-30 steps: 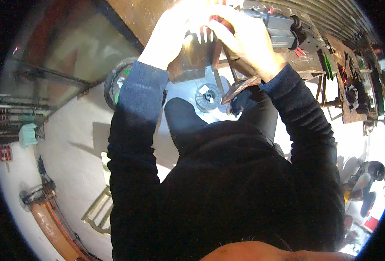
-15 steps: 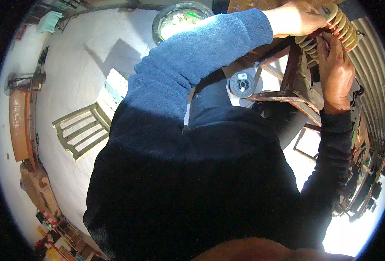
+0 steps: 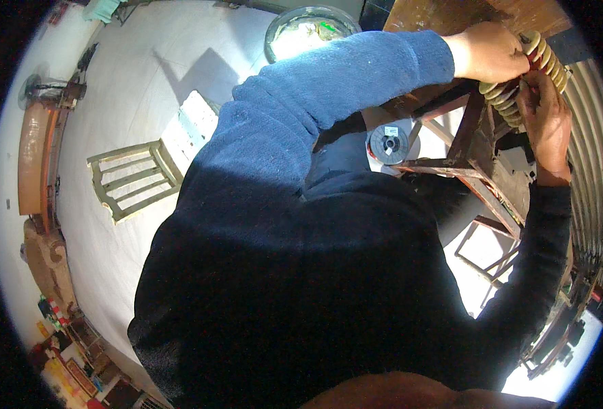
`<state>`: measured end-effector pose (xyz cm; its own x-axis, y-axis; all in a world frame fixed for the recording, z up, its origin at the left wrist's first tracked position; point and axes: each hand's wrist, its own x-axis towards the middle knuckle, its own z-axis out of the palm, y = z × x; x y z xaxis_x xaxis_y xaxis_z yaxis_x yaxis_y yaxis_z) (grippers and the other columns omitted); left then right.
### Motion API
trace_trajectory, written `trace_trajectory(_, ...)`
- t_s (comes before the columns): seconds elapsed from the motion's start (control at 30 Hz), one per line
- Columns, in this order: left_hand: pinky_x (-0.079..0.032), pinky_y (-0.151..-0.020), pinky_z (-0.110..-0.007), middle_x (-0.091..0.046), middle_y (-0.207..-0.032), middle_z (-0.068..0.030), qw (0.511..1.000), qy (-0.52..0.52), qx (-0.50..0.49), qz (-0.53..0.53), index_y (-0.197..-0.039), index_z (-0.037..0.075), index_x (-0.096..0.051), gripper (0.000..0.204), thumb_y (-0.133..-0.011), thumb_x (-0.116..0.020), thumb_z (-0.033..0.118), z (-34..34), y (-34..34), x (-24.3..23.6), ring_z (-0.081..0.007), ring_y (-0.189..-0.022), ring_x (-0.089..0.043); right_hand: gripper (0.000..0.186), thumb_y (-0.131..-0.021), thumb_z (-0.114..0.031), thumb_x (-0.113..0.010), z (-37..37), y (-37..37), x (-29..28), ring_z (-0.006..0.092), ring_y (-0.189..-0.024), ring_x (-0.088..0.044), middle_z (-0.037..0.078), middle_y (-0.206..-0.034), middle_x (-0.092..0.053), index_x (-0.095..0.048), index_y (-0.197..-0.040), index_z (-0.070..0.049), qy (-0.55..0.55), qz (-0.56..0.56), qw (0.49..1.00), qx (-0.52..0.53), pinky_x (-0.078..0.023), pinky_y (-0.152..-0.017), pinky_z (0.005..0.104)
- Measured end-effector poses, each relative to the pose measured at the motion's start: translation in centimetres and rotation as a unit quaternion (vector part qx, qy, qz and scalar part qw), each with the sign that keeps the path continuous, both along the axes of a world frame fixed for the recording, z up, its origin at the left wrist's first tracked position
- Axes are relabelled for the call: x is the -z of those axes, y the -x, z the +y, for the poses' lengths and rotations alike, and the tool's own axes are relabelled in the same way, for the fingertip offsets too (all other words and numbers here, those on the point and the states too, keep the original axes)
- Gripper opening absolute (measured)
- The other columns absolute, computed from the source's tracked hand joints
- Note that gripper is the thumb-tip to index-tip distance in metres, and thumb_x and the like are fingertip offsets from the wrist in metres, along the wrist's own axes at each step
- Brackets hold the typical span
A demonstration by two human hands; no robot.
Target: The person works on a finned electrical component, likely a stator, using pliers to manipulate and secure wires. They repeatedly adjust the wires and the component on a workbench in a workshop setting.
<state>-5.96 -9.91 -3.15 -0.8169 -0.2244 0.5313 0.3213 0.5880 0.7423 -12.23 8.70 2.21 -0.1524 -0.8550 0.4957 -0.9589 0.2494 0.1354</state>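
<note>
The left hand and the right hand are held close together at the upper right of the view, both set against a pale ringed piece. The ringed piece is located above a wooden stand, and its rings are seen as two groups, one at the upper right of the hands and one at the lower left, with a red part partly exposed between them. The fingers of the left hand are curled in toward the red part; those of the right hand are bent upward to the same spot. The fingertips are largely hidden, so what is gripped by either hand cannot be told. A brown board is seen above the left hand, and a corrugated sheet is seen to the right of the right hand. A dark spool with a white label is placed below the blue left sleeve. A round basin is partly covered by that sleeve. A slatted frame is noted on the pale floor farther left.
</note>
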Motion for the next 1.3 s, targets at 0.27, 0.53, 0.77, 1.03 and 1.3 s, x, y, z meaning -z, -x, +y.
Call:
trace_trajectory(0.27,-0.059,-0.081,-0.044,-0.068,-0.105,-0.0093,0.9,0.198,-0.194,0.337,-0.095,0.008,-0.076,0.022,-0.086,-0.07,0.027,1.2,-1.2,0.1,-0.0296,-0.097,-0.07,0.022,-0.098,-0.012,-0.069,0.6,0.3,0.6,0.0255,-0.088,-0.073,0.015,-0.101,-0.073,-0.065,-0.117,-0.002,0.051,-0.108,0.993,-0.016,-0.056,-0.08,0.0353)
trace_trajectory(0.53,-0.059,-0.081,-0.043,-0.069,-0.103,-0.0089,0.903,0.308,-0.085,0.288,-0.094,0.01,-0.076,0.017,-0.081,-0.072,0.02,0.5,-1.8,-0.5,-0.03,-0.097,-0.07,0.023,-0.103,-0.013,-0.065,1.4,0.0,1.8,0.0125,-0.098,-0.06,0.008,-0.107,-0.069,-0.064,-0.118,0.005,0.125,-0.268,0.955,-0.03,-0.05,-0.089,0.0289)
trace_trajectory(0.77,-0.059,-0.08,-0.042,-0.067,-0.1,-0.0076,0.906,0.338,-0.064,0.246,-0.092,0.012,-0.07,0.012,-0.082,-0.071,0.019,0.1,-1.6,-0.2,-0.0293,-0.097,-0.07,0.025,-0.101,-0.01,-0.067,0.7,-0.8,1.8,0.0126,-0.094,-0.064,0.009,-0.105,-0.072,-0.065,-0.122,0.002,0.149,-0.245,0.957,-0.036,-0.053,-0.087,0.0298)
trace_trajectory(1.03,-0.053,-0.09,-0.041,-0.072,-0.102,-0.0151,0.926,0.258,0.037,0.272,-0.111,0.002,-0.072,0.029,-0.099,-0.057,0.023,0.4,-2.8,-2.1,-0.0294,-0.099,-0.068,0.024,-0.099,-0.022,-0.066,3.3,-2.2,-1.7,0.0372,-0.087,-0.071,0.022,-0.097,-0.071,-0.068,-0.117,-0.007,-0.001,0.004,0.994,0.111,-0.055,-0.073,0.043)
trace_trajectory(1.3,-0.054,-0.091,-0.041,-0.071,-0.105,-0.015,0.984,0.137,0.07,0.085,-0.116,0.003,-0.071,0.031,-0.102,-0.056,0.027,0.9,-5.5,-3.6,-0.0286,-0.099,-0.068,0.021,-0.098,-0.022,-0.063,4.8,-3.1,-4.6,0.0382,-0.089,-0.067,0.018,-0.098,-0.069,-0.067,-0.107,-0.004,-0.013,-0.087,0.995,0.048,-0.054,-0.08,0.0436)
